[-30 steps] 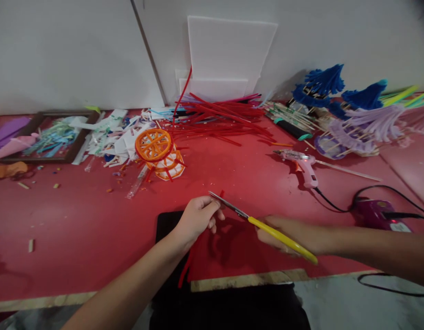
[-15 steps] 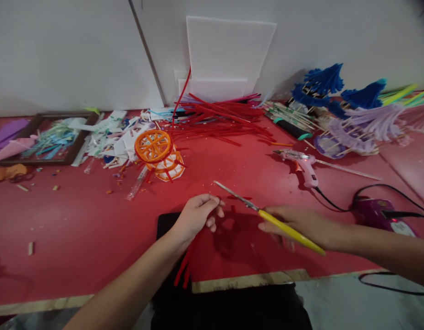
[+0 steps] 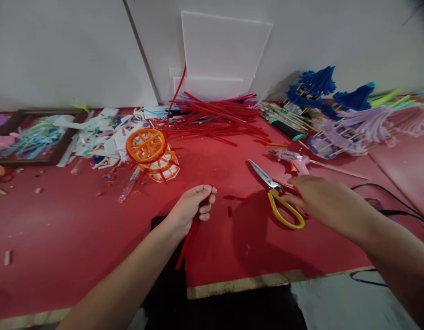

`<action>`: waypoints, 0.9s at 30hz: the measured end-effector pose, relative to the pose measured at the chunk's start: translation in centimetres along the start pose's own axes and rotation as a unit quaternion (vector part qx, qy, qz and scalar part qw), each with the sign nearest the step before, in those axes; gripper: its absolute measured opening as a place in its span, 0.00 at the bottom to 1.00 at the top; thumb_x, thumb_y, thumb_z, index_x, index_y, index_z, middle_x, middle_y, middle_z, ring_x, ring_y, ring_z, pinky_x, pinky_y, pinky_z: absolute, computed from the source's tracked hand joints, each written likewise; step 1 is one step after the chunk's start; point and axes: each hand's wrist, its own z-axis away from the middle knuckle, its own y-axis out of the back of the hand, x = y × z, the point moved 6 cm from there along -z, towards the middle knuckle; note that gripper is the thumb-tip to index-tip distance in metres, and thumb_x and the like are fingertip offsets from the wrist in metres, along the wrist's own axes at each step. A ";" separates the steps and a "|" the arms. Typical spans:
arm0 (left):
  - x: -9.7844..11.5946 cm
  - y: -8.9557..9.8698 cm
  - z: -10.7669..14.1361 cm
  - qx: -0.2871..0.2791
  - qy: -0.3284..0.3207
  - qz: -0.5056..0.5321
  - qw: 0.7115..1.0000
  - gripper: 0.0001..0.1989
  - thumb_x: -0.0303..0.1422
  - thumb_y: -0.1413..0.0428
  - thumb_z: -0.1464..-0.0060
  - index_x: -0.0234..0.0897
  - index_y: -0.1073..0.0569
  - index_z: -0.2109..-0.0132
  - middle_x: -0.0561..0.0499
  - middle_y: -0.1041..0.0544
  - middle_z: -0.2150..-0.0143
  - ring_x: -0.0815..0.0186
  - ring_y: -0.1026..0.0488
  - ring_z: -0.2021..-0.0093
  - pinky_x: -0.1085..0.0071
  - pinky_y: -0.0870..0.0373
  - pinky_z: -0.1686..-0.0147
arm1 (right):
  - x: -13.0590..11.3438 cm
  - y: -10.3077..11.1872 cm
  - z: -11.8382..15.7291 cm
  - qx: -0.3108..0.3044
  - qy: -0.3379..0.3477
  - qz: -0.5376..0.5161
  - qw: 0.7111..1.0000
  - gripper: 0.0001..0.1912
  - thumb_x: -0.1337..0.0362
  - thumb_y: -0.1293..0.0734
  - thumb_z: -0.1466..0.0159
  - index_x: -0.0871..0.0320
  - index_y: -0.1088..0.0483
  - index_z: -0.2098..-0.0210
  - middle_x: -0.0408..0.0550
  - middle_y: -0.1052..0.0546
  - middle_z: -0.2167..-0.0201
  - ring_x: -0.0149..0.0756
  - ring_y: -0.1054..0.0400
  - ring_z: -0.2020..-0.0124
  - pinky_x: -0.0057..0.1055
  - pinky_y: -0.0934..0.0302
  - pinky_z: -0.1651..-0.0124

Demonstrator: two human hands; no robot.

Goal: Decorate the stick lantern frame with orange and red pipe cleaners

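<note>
Red pipe cleaners [image 3: 188, 243] hang down from my left hand [image 3: 197, 204], whose fingers are closed around them. The yellow-handled scissors [image 3: 285, 211] lie on the red table, blades toward the back. Over the handle of the pink glue gun [image 3: 294, 159] is my right hand [image 3: 311, 195]; its fingertips are partly hidden, so its grip cannot be made out. Short red pieces [image 3: 229, 211] lie between the hands. An orange wheel shape [image 3: 147, 145] rests on an orange and white structure [image 3: 163, 168], left of centre.
Red pipe cleaners [image 3: 215, 117] are piled at the back. Blue and lilac fringed models [image 3: 349, 130] stand at the right. A brown frame [image 3: 43, 162] and white scraps [image 3: 110, 137] are at the left. A black cable [image 3: 400, 197] curves at the right.
The scissors have left my right hand and lie on the table. My right hand has moved right and up to the glue gun. The view has shifted slightly right.
</note>
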 end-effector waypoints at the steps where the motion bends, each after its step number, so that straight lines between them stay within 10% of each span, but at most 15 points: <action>1: -0.1 0.0 0.1 -0.010 0.004 -0.002 1.000 0.11 0.36 0.39 0.51 0.33 0.30 0.67 0.58 0.34 0.78 0.82 0.47 0.86 0.84 0.52 0.87 | -1.5 1.1 -0.5 0.025 0.024 -0.013 0.999 0.15 0.56 0.38 0.35 0.60 0.26 0.66 0.56 0.22 0.69 0.45 0.27 0.70 0.37 0.37 0.69; 8: -1.2 -0.9 1.2 -0.061 0.013 -0.052 0.997 0.16 0.41 0.35 0.56 0.33 0.29 0.72 0.57 0.31 0.81 0.80 0.45 0.87 0.82 0.48 0.88 | -10.9 0.8 -3.4 0.013 0.165 -0.305 0.938 0.11 0.64 0.36 0.34 0.52 0.25 0.55 0.44 0.20 0.60 0.32 0.26 0.60 0.29 0.33 0.58; 19: -2.0 -1.7 2.1 -0.204 0.112 -0.038 0.972 0.14 0.36 0.36 0.52 0.26 0.22 0.66 0.47 0.22 0.78 0.76 0.37 0.88 0.80 0.38 0.88 | -11.2 0.2 -2.6 -0.015 0.233 -0.399 0.887 0.07 0.67 0.36 0.35 0.57 0.29 0.69 0.42 0.25 0.72 0.27 0.31 0.70 0.26 0.39 0.66; 27: 1.2 -2.3 1.0 0.023 -0.023 0.185 0.982 0.08 0.28 0.46 0.42 0.34 0.23 0.67 0.53 0.23 0.74 0.78 0.29 0.79 0.84 0.32 0.80 | -6.3 -1.6 -3.8 0.231 -0.105 -0.581 0.774 0.12 0.58 0.41 0.33 0.54 0.42 0.72 0.36 0.38 0.82 0.27 0.43 0.82 0.27 0.46 0.78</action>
